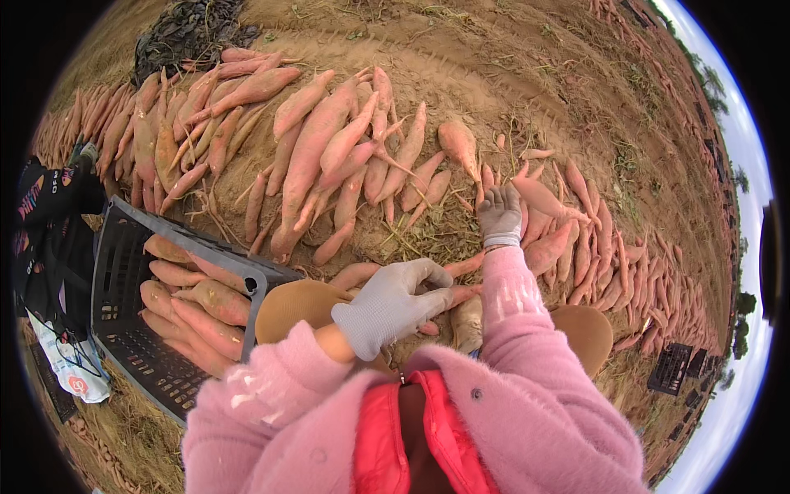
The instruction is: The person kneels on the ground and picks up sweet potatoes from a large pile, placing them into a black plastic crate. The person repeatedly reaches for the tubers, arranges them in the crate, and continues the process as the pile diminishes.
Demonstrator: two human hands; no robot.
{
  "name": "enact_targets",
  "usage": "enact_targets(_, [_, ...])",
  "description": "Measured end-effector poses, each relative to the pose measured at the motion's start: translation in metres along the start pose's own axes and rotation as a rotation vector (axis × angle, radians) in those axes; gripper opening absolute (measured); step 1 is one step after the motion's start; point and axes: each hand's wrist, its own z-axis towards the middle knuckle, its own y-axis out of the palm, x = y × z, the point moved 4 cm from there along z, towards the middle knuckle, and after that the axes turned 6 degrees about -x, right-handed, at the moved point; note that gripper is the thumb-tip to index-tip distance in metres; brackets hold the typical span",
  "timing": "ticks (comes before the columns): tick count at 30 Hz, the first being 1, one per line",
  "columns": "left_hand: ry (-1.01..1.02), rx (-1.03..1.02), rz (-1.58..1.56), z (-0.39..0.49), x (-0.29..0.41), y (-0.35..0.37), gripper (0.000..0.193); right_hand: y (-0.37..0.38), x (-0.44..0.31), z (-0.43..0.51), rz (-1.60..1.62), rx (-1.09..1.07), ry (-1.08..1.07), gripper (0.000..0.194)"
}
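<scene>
My left hand (395, 302), in a grey knit work glove, is low before my body, fingers curved at the end of a sweet potato (464, 295); whether it grips it is unclear. My right hand (500, 213), in a soiled glove, reaches further forward with bent fingers at the heap of sweet potatoes (549, 247). It lies beside the thin tip of a large round sweet potato (457, 142); its palm side is hidden. A black plastic crate (185, 228), tilted at the left, holds several sweet potatoes (213, 318). More sweet potatoes (321, 148) lie on the soil ahead.
At far left are dark printed clothing (55, 204) of a person and a white plastic bag (74, 364). Dark crumpled sheeting (185, 37) lies beyond the left heap. Black crates (669, 368) stand far right. Dry vines and leaves (432, 247) litter the soil between the heaps.
</scene>
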Motion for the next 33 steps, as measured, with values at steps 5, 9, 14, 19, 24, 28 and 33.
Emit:
enact_targets(5, [0.018, 0.018, -0.079, 0.003, -0.002, -0.001, 0.030, 0.035, 0.095, 0.003, -1.093, -0.159, 0.071, 0.052])
enact_targets(9, [0.003, 0.025, -0.116, 0.008, -0.005, -0.004, 0.024, 0.068, 0.168, -0.002, -1.809, -0.046, 0.051, 0.085])
enact_targets(14, [0.016, 0.019, -0.060, 0.008, 0.001, -0.005, 0.023, 0.045, 0.155, 0.010, -1.045, -0.223, 0.322, 0.033])
enact_targets(19, [0.040, 0.037, 0.041, 0.002, 0.002, -0.006, 0.026, 0.001, 0.079, 0.012, 0.123, -0.394, 0.559, 0.023])
enact_targets(24, [0.080, 0.046, 0.101, 0.002, 0.000, -0.007, 0.029, -0.036, 0.025, 0.015, 0.149, -0.486, 0.374, 0.017])
enact_targets(28, [0.073, 0.024, 0.077, 0.002, 0.006, -0.003, 0.030, -0.046, 0.004, 0.025, 0.133, -0.205, 0.109, 0.015])
enact_targets(33, [0.000, -0.002, -0.013, 0.001, 0.005, -0.001, 0.027, -0.031, 0.059, -0.007, -0.253, 0.069, 0.336, 0.016])
